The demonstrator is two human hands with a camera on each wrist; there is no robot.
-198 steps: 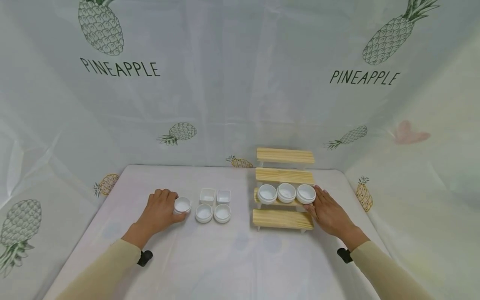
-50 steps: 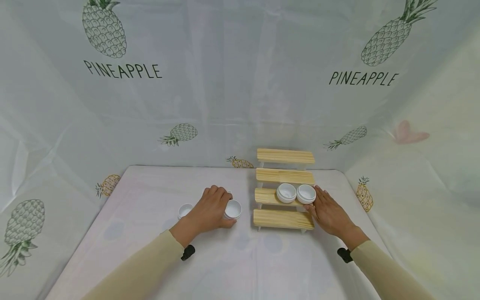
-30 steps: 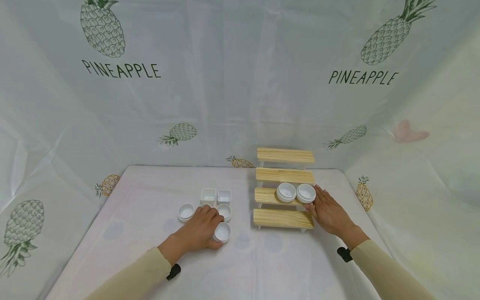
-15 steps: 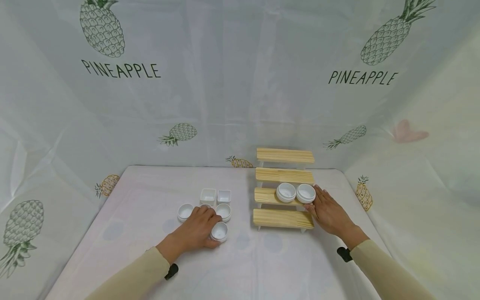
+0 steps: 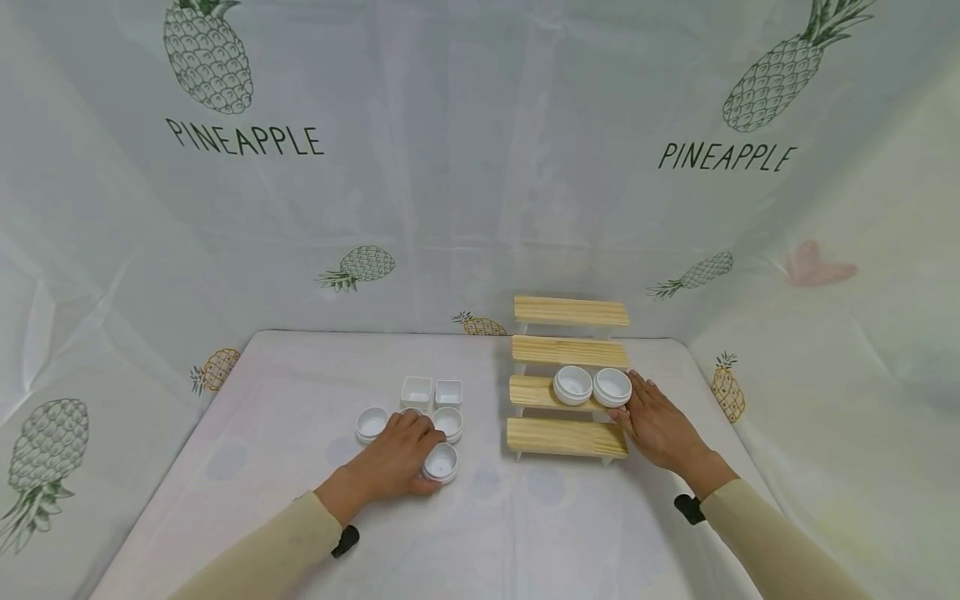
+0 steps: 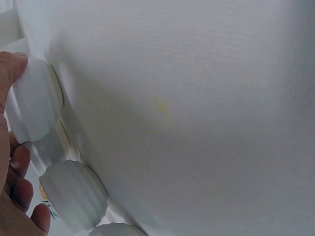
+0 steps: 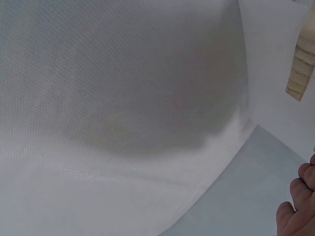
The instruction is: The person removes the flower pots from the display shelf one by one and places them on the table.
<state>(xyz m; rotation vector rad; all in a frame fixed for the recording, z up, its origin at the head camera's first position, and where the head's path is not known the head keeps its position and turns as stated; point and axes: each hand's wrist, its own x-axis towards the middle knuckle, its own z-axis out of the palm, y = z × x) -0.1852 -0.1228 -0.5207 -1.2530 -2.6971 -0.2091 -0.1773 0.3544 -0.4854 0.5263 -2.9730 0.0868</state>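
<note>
My left hand (image 5: 397, 454) grips a small round white bowl (image 5: 441, 461), low at the front of a group of white dishes. In the left wrist view the thumb lies against the ribbed side of this bowl (image 6: 35, 101), and curled fingertips show below it. Two round white bowls (image 5: 573, 384) stand side by side on the second-lowest tier of a wooden step stand (image 5: 566, 437). My right hand (image 5: 663, 425) rests with extended fingers against that tier's right end, beside the right-hand bowl (image 5: 612, 386). Its exact contact is hidden.
Behind the left hand stand a round bowl (image 5: 372, 423), another round bowl (image 5: 448, 422) and two square dishes, one larger (image 5: 416, 392) and one smaller (image 5: 449, 392). One more bowl is mostly hidden by the hand. A pineapple-print curtain (image 5: 480, 167) closes off the back.
The left hand has set down one bowl at left, taken the leftmost bowl off the stand and brought it left and forward. Over the last half second it barely moves. The right hand stays put.
</note>
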